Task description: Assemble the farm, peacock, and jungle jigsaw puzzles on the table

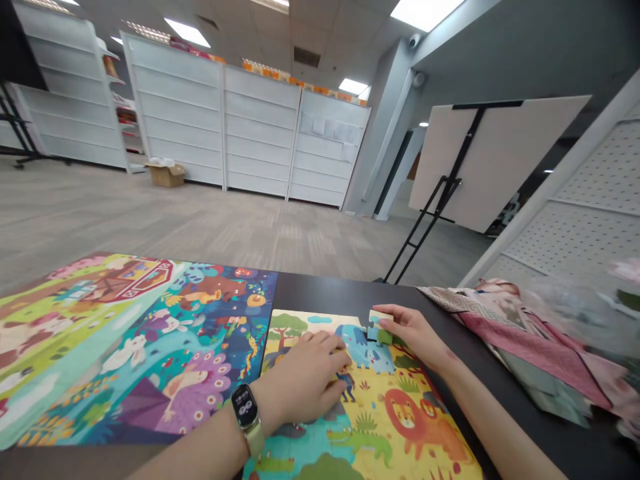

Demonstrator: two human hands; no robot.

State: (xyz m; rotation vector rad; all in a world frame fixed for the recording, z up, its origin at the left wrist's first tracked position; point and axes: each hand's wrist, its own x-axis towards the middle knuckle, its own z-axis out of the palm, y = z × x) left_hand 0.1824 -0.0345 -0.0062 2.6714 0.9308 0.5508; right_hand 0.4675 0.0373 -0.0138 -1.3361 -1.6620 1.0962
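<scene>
A yellow animal puzzle (pixel 365 427) with a lion, an elephant and a crocodile lies on the dark table. My right hand (pixel 407 328) pinches a puzzle piece (pixel 379 327) between thumb and fingers at the puzzle's upper right edge, above the elephant. The piece looks tilted, and a dark gap shows beside it. My left hand (pixel 313 373) rests on the middle of the puzzle with its fingers a little bent and apart, holding nothing visible. A watch is on the left wrist.
Two colourful pictures, a farm scene (pixel 65 333) and a blue forest scene (pixel 195 360), lie to the left. Pink and green cloth (pixel 530 353) is on the table's right side. Beyond stand a board on a black easel (pixel 435 207), white shelves (pixel 260 127) and a cardboard box (pixel 167 175).
</scene>
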